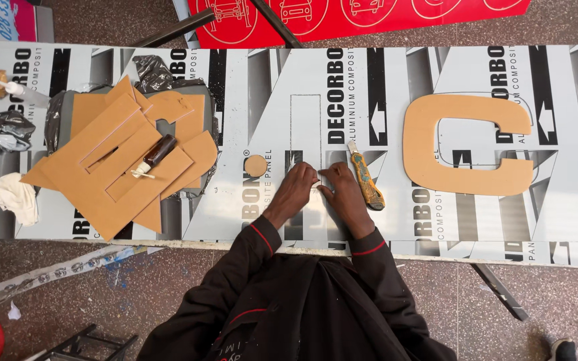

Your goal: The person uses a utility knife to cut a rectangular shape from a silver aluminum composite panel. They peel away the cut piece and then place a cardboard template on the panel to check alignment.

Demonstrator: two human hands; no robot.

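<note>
Both hands flat, fingers spread, gripping nothing: left hand [297, 185] and right hand [342, 190] press the near end of the scored rectangle [305, 130] mid-panel [262, 87]. Likely lifting film; keep fingertips on the line. Utility knife [366, 182] lies just right.

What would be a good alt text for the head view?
Both hands, left hand and right hand, press on a printed panel, a utility knife beside them. A tan cut-out letter lies right, stacked cut-outs left.

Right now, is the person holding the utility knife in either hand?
No. The utility knife lies on the panel beside the right hand; both it and the left hand press the sheet.
</note>
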